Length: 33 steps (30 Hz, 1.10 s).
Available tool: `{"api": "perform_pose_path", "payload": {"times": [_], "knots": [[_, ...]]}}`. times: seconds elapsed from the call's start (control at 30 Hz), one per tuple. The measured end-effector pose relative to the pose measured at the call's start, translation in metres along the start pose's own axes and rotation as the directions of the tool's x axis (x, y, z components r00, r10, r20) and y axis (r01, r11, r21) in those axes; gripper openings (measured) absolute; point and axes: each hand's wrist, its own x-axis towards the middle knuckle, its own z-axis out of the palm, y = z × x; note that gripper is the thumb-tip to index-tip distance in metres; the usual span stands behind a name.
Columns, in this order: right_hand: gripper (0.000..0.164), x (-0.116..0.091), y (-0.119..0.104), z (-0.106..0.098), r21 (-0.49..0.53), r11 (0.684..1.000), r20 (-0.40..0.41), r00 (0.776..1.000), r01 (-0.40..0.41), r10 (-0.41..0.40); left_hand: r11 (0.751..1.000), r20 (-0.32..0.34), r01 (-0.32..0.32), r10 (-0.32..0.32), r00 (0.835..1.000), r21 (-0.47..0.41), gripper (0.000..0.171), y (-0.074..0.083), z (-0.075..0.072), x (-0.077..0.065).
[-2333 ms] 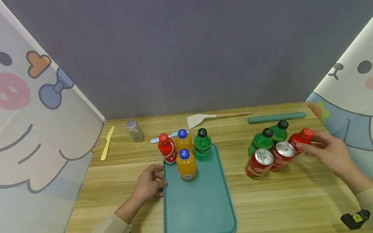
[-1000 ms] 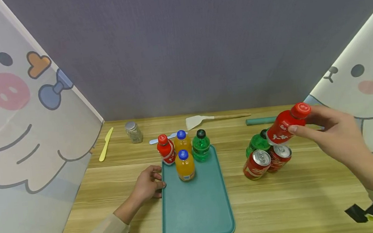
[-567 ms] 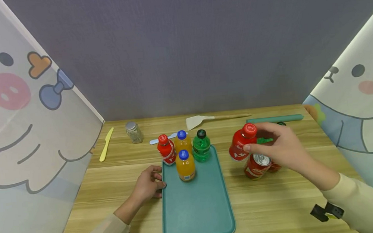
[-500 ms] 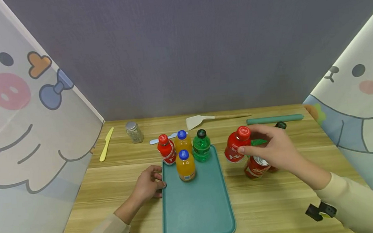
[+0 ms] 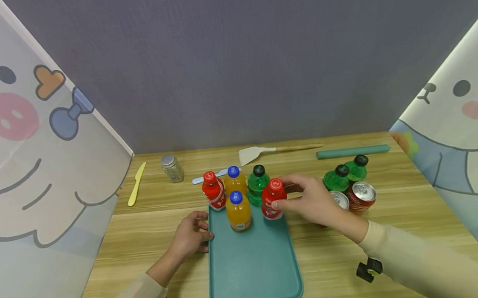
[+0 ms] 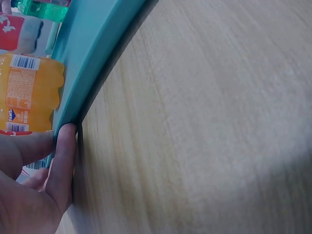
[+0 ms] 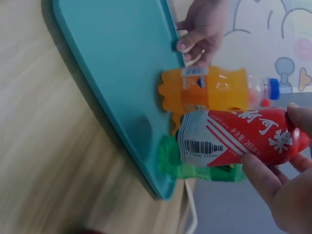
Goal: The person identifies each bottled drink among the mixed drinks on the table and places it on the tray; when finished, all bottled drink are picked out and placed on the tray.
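Observation:
My right hand [image 5: 313, 204] holds a red-labelled cola bottle [image 5: 270, 202] upright, thumb on one side and fingers on the other. Its base [image 7: 195, 139] appears slightly above the teal tray [image 5: 254, 267], at the far right corner. My left hand [image 5: 190, 235] grips the tray's left rim with thumb and fingers; in the left wrist view, its fingertips [image 6: 67, 131] meet the rim. On the tray's far end stand another cola bottle [image 5: 214, 193], two orange soda bottles, the front one [image 5: 238, 212] nearer me, and a green bottle [image 5: 257, 185] just behind the held bottle.
Right of the tray cluster two green bottles [image 5: 335, 181] and two red cans [image 5: 362, 195], one partly behind my right forearm. Along the back lie a spatula [image 5: 250, 155], a teal rod [image 5: 351, 151], a blue knife [image 5: 199, 179], a jar [image 5: 172, 169] and a yellow knife [image 5: 137, 185].
My right hand has lifted the cola bottle from the group at right and carried it left over the tray's far right corner. My left hand stays on the rim.

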Motion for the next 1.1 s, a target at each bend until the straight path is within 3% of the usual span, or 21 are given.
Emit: {"api": "perform_pose_path", "payload": {"times": [0.33,0.63,0.77,0.9,1.1], "knots": [[0.051,0.004,0.013,0.028,0.039,0.999,0.04,0.999,-0.033,0.032,1.0,-0.003,0.002,-0.002,1.0,-0.002,0.054,-0.001,0.001,0.001],[0.049,0.004,0.019,0.036,0.077,0.995,0.039,0.998,-0.055,0.052,1.0,-0.001,-0.005,0.005,1.0,-0.004,0.054,-0.001,0.001,0.001],[0.053,0.004,0.018,0.037,0.066,0.996,0.065,0.996,-0.06,0.056,1.0,-0.003,-0.009,0.009,1.0,-0.001,0.053,0.0,0.001,0.0],[0.061,0.004,0.014,0.033,0.056,0.994,0.143,0.986,-0.089,0.081,1.0,-0.008,-0.008,0.008,1.0,0.003,0.053,0.001,0.001,-0.001],[0.066,0.001,0.002,0.013,0.072,0.994,0.217,0.974,-0.087,0.069,1.0,-0.006,-0.009,0.009,1.0,0.003,0.053,0.002,0.0,-0.001]]}}
